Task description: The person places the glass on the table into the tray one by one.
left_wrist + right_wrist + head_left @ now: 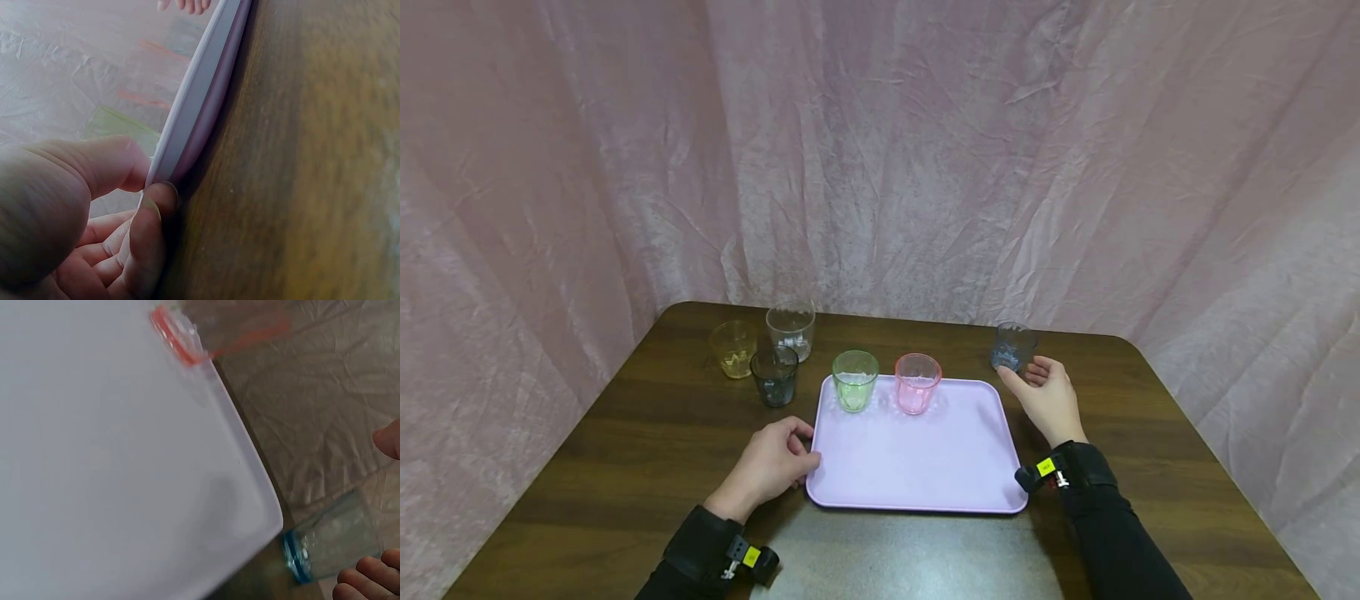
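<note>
At the left edge of a pale lilac tray [917, 467], my left hand [767, 465] pinches the rim. In the left wrist view its thumb [115, 165] lies against the rim's inner side and its fingertips curl beneath. My right hand [1047, 402] is beside a bluish clear glass [1011, 348] that stands upright beyond the tray's far right corner. The right wrist view has the thumb apart from this glass and the fingers [372, 578] close to it; contact is hard to tell. A green glass [854, 383] and a pink glass [917, 385] stand upright along the tray's far side.
Left of the tray's far corner stand a yellowish glass [734, 350], a dark grey glass [775, 379] and a clear glass [792, 327], grouped closely. A pinkish curtain [880, 167] hangs behind the far edge of the wooden table [625, 467].
</note>
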Tool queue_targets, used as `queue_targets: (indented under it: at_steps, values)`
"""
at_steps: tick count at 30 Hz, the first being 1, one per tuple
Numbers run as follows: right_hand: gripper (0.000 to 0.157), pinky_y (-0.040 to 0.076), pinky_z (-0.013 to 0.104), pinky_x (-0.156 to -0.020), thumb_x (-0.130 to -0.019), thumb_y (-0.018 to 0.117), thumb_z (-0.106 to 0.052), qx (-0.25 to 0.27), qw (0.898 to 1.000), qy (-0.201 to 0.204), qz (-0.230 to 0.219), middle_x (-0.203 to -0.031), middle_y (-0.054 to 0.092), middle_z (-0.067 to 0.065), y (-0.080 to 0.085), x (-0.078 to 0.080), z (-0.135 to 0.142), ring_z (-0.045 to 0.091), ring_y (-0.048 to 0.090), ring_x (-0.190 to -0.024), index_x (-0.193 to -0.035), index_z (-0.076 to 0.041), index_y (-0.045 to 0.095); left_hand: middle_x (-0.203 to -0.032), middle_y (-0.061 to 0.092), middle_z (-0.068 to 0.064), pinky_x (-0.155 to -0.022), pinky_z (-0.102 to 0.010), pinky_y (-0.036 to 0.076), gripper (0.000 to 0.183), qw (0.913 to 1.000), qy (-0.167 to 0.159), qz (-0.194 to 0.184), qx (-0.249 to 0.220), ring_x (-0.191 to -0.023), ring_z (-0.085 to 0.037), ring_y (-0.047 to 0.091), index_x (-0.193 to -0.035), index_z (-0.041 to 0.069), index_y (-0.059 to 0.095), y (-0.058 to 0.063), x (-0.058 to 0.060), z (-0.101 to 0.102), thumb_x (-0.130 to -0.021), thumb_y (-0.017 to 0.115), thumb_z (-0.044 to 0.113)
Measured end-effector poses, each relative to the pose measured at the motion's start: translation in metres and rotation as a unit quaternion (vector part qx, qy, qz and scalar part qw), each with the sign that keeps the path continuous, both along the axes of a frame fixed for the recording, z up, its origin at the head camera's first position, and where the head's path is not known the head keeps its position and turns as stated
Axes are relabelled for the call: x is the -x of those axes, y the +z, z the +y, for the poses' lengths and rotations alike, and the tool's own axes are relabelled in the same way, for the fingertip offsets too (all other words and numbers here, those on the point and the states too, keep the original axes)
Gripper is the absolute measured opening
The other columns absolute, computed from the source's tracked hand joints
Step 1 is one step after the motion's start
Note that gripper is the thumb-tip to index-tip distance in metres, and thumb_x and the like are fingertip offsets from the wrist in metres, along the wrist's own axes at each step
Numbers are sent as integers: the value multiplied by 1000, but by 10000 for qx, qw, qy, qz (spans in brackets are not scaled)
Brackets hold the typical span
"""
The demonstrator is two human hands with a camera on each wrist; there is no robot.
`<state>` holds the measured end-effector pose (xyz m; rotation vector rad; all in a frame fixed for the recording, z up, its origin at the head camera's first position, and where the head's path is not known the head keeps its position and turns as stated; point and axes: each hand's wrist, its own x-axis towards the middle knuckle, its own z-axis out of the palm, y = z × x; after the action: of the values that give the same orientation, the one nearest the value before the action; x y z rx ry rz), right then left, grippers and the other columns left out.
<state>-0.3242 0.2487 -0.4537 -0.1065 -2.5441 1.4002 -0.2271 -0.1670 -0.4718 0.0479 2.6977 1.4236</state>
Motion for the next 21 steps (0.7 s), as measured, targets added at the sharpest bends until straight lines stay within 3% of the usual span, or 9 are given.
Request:
queue_targets:
  at_steps: [21]
  values:
    - [103,39,50,-103,-81,74,-59,-113,9996,-225,-112,-137,42,24,-13,17,16,35,45,-121,-146,5,27,-65,58,-4,-46,-30,48,32,10000,22,47,-38,-52,-16,57,-108,2,63,1,-1,0,-81,78,8]
